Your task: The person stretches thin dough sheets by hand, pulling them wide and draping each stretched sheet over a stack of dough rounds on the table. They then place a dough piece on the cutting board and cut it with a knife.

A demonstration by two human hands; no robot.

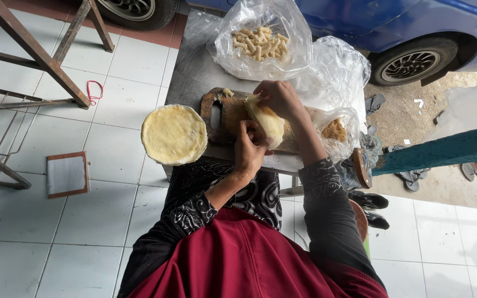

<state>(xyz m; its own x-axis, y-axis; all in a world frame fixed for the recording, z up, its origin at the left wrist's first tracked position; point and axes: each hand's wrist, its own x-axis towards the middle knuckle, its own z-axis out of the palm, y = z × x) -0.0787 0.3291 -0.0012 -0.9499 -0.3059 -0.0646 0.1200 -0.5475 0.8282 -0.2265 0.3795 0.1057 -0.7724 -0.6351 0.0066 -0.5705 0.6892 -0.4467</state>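
I see my left hand [249, 148] pinching the near edge of a pale wrapper [267, 122], fingers pressed together. My right hand [278, 98] curls over the wrapper's far end, gripping it. The wrapper lies on a wooden board [224, 113] directly beneath both hands. Left of my left hand sits a stack of round wrappers [174, 134]. Beyond my right hand stands a clear bag of finished rolls [259, 43]. All rest on a grey table [191, 69] above a white tiled floor [111, 165].
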